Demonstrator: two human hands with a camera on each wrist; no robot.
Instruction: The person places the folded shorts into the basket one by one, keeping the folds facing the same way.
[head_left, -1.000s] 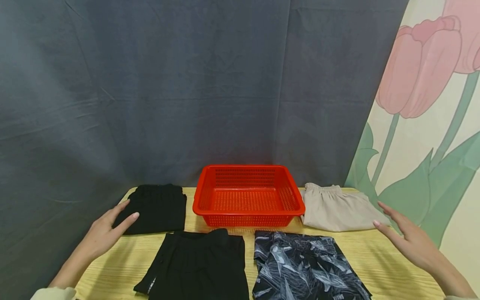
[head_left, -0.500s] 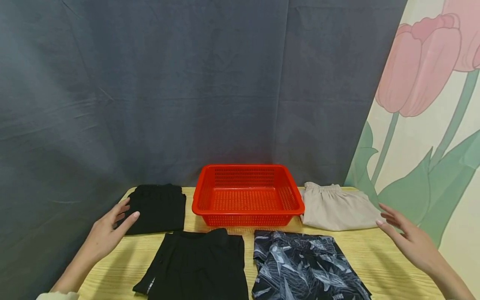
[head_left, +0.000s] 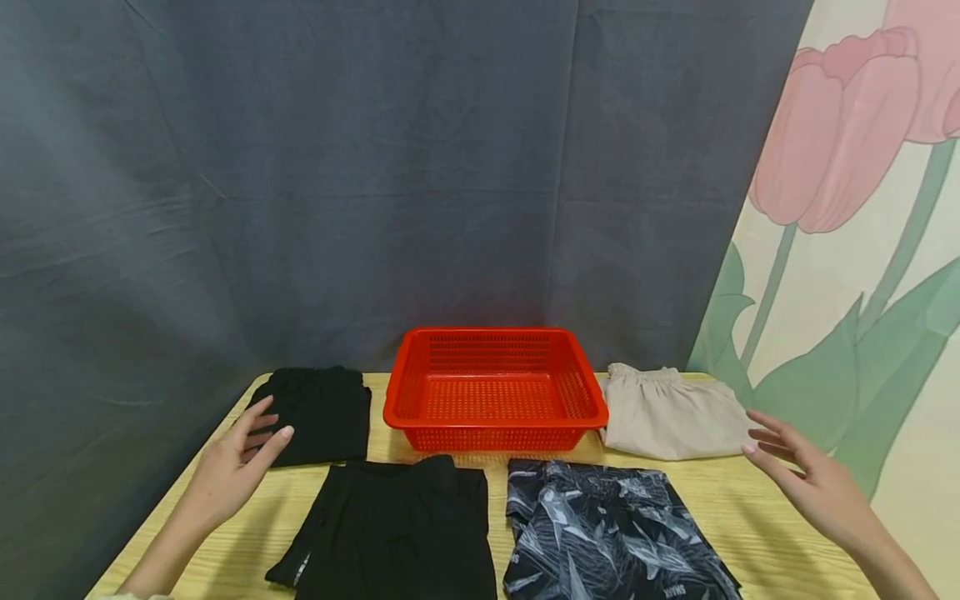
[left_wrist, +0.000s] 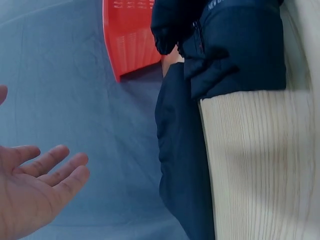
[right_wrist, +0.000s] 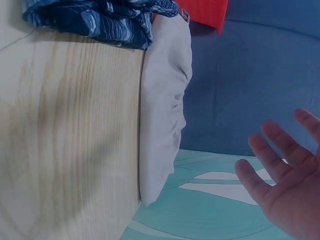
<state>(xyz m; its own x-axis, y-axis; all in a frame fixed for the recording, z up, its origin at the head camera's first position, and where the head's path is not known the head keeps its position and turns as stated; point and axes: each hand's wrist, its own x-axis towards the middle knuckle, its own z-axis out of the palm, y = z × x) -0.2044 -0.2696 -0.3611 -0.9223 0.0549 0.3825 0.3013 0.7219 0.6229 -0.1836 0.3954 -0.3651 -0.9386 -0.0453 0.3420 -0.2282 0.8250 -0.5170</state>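
Note:
My left hand (head_left: 228, 473) hovers above the table at the left, fingers loosely bent and holding nothing. Its fingertips overlap a folded black garment (head_left: 322, 417) in the head view, but the left wrist view shows them apart from it. On the right, my right hand (head_left: 813, 479) is raised beside folded beige elastic-waist bottoms (head_left: 675, 417), also holding nothing. Nearer me lie folded black bottoms (head_left: 405, 533) and a folded black garment with a grey-white leaf print (head_left: 611, 533). A red plastic basket (head_left: 495, 439) stands between the two far garments, with nothing inside.
The pale wooden table (head_left: 757, 517) backs onto a dark grey curtain (head_left: 480, 167). A wall painted with pink tulips (head_left: 832, 133) rises at the right, near the right hand.
My left hand has shifted a little to the right, and the right hand slightly to the left. Fingers on both hands have bent a bit more. The garments and basket have stayed put.

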